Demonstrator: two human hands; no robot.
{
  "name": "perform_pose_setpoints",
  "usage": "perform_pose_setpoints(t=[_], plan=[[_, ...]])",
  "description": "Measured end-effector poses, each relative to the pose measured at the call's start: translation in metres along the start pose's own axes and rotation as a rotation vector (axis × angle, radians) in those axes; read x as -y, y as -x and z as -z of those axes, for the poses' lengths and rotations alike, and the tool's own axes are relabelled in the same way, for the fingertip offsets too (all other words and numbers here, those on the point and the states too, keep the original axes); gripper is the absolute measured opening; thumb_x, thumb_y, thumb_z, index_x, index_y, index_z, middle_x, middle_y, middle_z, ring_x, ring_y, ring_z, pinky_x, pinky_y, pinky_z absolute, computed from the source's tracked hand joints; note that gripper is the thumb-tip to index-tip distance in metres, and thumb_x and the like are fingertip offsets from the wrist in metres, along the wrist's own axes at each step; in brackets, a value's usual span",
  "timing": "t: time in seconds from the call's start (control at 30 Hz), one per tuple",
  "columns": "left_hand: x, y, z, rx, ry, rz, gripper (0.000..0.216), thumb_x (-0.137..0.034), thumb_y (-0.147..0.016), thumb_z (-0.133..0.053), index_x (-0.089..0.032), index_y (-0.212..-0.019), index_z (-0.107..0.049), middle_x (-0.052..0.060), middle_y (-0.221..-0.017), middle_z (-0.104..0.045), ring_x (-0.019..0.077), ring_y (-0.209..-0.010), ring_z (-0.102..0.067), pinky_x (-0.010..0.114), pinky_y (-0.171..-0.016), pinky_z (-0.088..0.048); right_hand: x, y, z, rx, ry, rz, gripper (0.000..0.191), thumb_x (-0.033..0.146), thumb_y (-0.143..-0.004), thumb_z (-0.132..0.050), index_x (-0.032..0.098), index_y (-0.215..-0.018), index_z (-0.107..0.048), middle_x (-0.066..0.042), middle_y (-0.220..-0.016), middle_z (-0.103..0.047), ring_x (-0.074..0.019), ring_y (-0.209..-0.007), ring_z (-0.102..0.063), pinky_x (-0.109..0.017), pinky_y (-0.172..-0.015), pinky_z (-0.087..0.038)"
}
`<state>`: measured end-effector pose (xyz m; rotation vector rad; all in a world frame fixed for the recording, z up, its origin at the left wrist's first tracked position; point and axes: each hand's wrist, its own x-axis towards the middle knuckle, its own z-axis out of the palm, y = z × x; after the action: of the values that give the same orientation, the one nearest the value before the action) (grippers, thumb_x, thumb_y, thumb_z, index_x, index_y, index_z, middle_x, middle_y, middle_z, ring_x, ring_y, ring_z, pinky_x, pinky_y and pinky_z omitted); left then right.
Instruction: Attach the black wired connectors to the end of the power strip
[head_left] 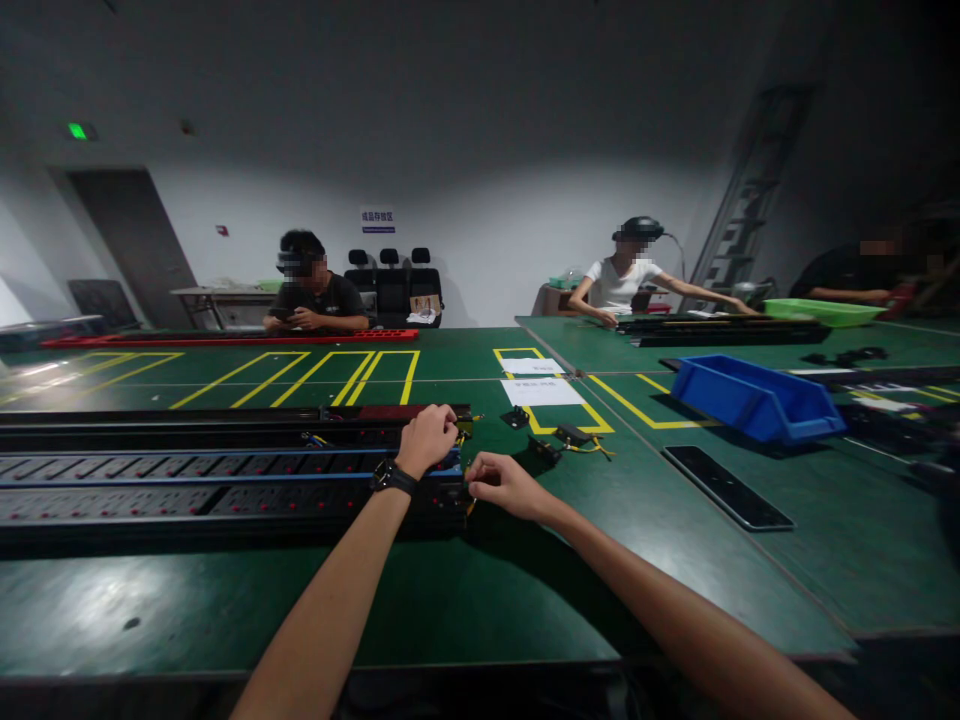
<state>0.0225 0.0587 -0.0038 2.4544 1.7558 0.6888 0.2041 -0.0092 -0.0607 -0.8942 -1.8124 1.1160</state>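
Observation:
Several long black power strips (262, 467) with rows of sockets and red dots lie side by side on the green table. My left hand (429, 440), with a black watch at the wrist, is closed over their right end, its fingers curled down on a strip. Close by on the right, my right hand (506, 485) has thumb and forefinger pinched together at the strip's end. Yellow wire shows near those fingertips, but what they hold is too small to name. Beyond my hands lie a small black part (516, 417) and black connectors with yellow wires (576, 437).
A blue bin (757, 398) and a black phone-like slab (727, 487) are to the right. White paper sheets (541, 390) lie among yellow tape outlines. Across the table, one person (319, 295) sits left and another (622, 285) reaches over black strips (724, 328); a green tray (821, 313) stands beside them.

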Motion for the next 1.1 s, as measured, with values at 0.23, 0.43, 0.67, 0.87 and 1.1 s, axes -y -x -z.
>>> perform_pose_setpoints(t=[0.23,0.43,0.67,0.87,1.1], plan=[[-0.0008,0.0012,0.0021,0.002,0.016,-0.005,0.02,-0.029,-0.094,-0.051,-0.027,-0.107,-0.067,0.004,-0.112,-0.07,0.0223,-0.097,-0.068,0.032,-0.082,-0.052,0.0017,-0.0002,0.0006,0.019,0.032,-0.005,0.016,0.03,-0.079,-0.069,0.019,-0.084,-0.06,0.001,-0.079,-0.061,-0.0144,-0.073,-0.057,-0.027,-0.069,-0.046],[-0.0011,0.0013,0.0022,-0.008,0.013,-0.013,0.02,-0.028,-0.094,-0.051,-0.027,-0.105,-0.067,0.004,-0.11,-0.07,0.0225,-0.097,-0.068,0.033,-0.083,-0.053,0.0051,0.0009,0.0012,0.036,0.053,-0.003,0.014,0.029,-0.08,-0.069,0.019,-0.085,-0.059,0.001,-0.079,-0.061,-0.0144,-0.072,-0.056,-0.026,-0.067,-0.044],[-0.0007,0.0005,0.0007,-0.001,-0.002,-0.006,0.02,-0.027,-0.095,-0.051,-0.028,-0.106,-0.067,0.005,-0.111,-0.07,0.022,-0.098,-0.069,0.033,-0.084,-0.053,0.005,0.0004,0.0021,0.054,0.045,-0.004,0.013,0.027,-0.08,-0.067,0.019,-0.085,-0.059,0.001,-0.078,-0.061,-0.0133,-0.07,-0.053,-0.025,-0.065,-0.042],[0.0005,0.0003,-0.0007,-0.01,0.01,-0.012,0.02,-0.028,-0.094,-0.051,-0.028,-0.106,-0.067,0.005,-0.11,-0.071,0.0225,-0.1,-0.069,0.033,-0.084,-0.054,0.004,0.0006,0.0007,0.082,0.089,0.017,0.008,0.023,-0.08,-0.065,0.018,-0.087,-0.064,0.0,-0.08,-0.063,-0.0136,-0.072,-0.054,-0.025,-0.067,-0.042],[0.0,0.001,0.0006,-0.009,0.01,-0.014,0.02,-0.029,-0.094,-0.05,-0.027,-0.105,-0.067,0.004,-0.11,-0.071,0.0233,-0.097,-0.07,0.034,-0.082,-0.054,0.003,0.0017,0.0003,0.072,0.111,0.017,0.009,0.025,-0.082,-0.065,0.018,-0.088,-0.064,-0.001,-0.084,-0.064,-0.0146,-0.076,-0.057,-0.026,-0.07,-0.044]])
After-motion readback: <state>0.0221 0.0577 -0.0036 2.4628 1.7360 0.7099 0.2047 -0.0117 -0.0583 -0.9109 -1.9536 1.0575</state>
